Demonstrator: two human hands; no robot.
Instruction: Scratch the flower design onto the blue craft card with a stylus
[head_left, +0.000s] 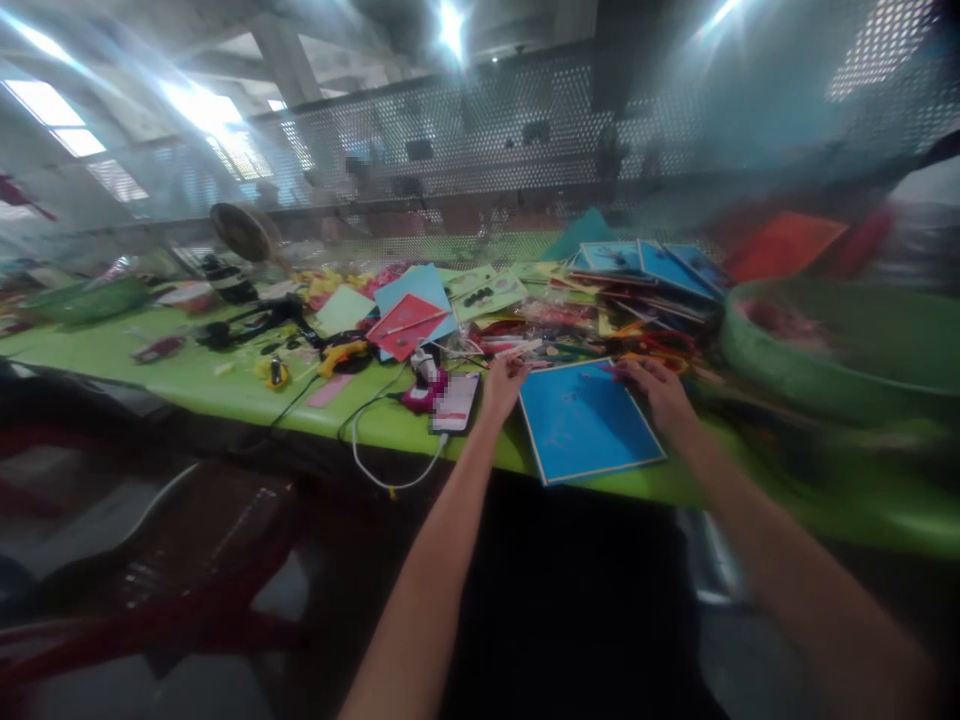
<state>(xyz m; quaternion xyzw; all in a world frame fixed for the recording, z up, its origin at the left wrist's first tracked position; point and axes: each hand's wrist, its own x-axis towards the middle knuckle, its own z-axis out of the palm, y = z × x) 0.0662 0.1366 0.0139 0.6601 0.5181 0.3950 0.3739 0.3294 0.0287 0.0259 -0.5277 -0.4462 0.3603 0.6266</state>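
Note:
A blue square board (589, 425) with a pale border lies at the front edge of the green table. My left hand (507, 378) is at its upper left corner, fingers pinched on a thin pale strip (525, 348). Over the board's upper right side is my right hand (651, 382), its fingers closed round a small pink-purple tool (611, 370) that points left. Faint marks show on the board, too blurred to read.
Left of the board are a phone (455, 402) with a white cable and a magenta glue gun (426, 392). Scissors, coloured sheets and a red card (406, 326) lie behind. A large green basket (832, 350) stands at the right.

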